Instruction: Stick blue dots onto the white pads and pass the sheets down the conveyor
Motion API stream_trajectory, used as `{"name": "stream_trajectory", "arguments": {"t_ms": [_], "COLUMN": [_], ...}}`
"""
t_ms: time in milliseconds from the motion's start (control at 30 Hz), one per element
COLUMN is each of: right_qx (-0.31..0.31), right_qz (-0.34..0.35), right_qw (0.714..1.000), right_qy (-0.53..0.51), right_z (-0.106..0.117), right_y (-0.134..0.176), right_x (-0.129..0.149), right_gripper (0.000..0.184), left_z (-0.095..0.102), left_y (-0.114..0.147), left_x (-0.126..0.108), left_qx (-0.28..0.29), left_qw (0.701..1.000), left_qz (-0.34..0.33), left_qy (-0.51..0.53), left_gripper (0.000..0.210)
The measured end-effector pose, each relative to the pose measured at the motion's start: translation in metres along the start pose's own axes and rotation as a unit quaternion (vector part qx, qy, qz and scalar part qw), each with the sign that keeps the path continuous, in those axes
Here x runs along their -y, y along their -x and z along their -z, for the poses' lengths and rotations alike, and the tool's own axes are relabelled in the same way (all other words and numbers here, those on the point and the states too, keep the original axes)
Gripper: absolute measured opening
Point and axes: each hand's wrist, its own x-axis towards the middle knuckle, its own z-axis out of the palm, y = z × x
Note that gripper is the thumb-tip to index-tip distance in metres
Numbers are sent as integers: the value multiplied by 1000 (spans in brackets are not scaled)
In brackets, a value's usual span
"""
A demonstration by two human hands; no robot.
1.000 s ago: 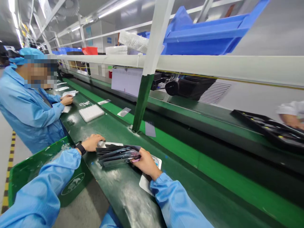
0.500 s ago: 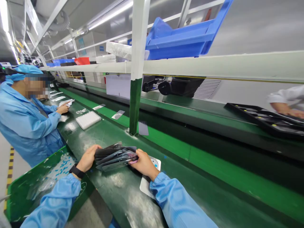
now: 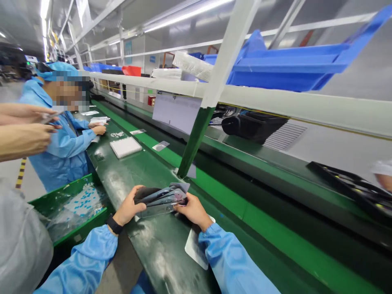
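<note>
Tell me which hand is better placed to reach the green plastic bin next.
Probably the left hand: it is nearer the green plastic bin. The right hand is farther across, and both hands grip a fanned stack of dark, glossy sheets, so neither is free.

The hands (image 3: 194,210) partly hide the dark stack (image 3: 161,199); the right edge crops a black tray (image 3: 337,185).

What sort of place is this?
Likely a factory assembly line: a long, flat, bright-green belt runs beside a glossy dark-green workbench, where a co-worker in a light-blue cloth smock works.
</note>
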Motion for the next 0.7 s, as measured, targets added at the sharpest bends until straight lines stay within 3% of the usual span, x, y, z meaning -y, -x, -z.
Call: {"name": "stream_trajectory", "arguments": {"t_ms": [100, 333, 533, 700], "right_qx": [25, 58, 111, 129], "right_qz": [-18, -77, -96, -67], "right_qw": [999, 995, 980, 954], "right_qy": [-32, 35, 132, 262], "right_z": [3, -6, -11, 1], "right_y": [-16, -74, -113, -124], "right_x": [6, 30, 37, 41], "right_gripper": [33, 38, 15, 26], "left_z": [2, 12, 26, 31], "left_y": [-8, -43, -54, -55], "left_x": [-5, -6, -3, -7], "left_qx": [-1, -65, -105, -92], "left_qw": [1000, 995, 979, 955], "left_qz": [15, 77, 104, 97], "left_qy": [-26, -3, -137, -263], "left_gripper": [75, 56, 39, 38]}}
